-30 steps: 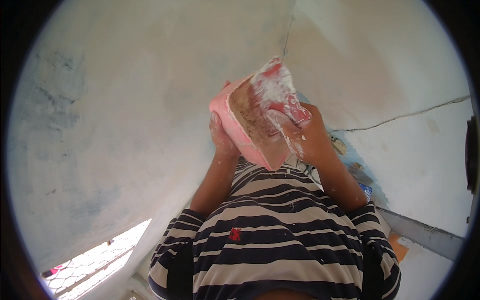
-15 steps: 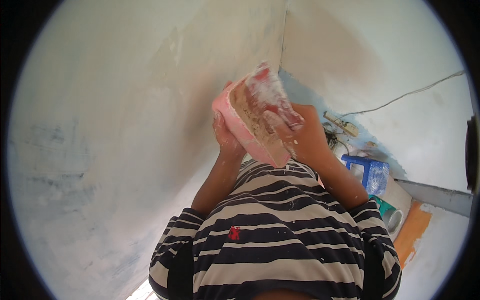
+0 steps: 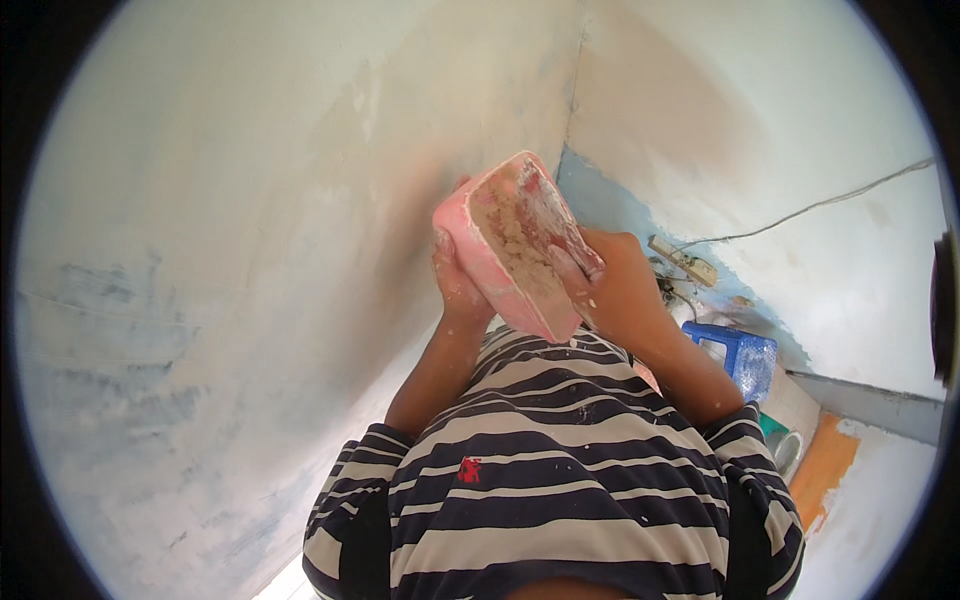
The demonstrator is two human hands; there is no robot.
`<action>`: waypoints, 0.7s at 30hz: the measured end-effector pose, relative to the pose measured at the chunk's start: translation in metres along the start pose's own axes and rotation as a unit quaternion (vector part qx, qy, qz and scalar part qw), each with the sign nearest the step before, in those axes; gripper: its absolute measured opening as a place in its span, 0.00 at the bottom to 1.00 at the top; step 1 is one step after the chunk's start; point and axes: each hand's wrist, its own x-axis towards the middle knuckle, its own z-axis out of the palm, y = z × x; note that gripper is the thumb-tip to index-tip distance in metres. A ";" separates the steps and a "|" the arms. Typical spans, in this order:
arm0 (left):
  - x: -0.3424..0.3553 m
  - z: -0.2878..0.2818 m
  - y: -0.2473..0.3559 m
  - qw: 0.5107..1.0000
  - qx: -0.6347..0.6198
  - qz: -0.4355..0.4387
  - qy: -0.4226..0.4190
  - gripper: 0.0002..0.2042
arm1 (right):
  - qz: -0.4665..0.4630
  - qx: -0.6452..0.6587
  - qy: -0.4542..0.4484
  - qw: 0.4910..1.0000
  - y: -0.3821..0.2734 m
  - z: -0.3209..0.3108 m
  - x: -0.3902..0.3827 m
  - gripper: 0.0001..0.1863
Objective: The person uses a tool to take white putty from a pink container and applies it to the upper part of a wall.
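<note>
A pink rectangular tub (image 3: 470, 255) with rough beige paste (image 3: 508, 235) inside is in the middle of my view, held at a tilt. My left hand (image 3: 458, 275) grips it along its left side, fingertips showing at the upper edge. My right hand (image 3: 610, 280) is closed on a flat red scraper (image 3: 555, 225) smeared with white, which lies along the right inside of the tub. My thumb is over the paste, and part of the scraper is hidden by the tub and hand.
Patchy plastered walls (image 3: 230, 230) meet in a corner ahead. At the right are a power strip (image 3: 680, 262) with tangled cables, a blue plastic stool (image 3: 750, 360), a green item (image 3: 772, 427), a metal container (image 3: 788, 450) and an orange patch (image 3: 820, 465).
The scraper has tipped down from standing out above the tub to lying more edge-on inside it. Tub and hands have shifted slightly right. The view has turned, bringing the stool into sight.
</note>
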 end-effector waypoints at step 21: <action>-0.017 0.096 0.038 0.991 0.047 -0.046 0.115 0.29 | -0.058 -0.037 -0.098 0.993 -0.062 -0.080 0.002 0.07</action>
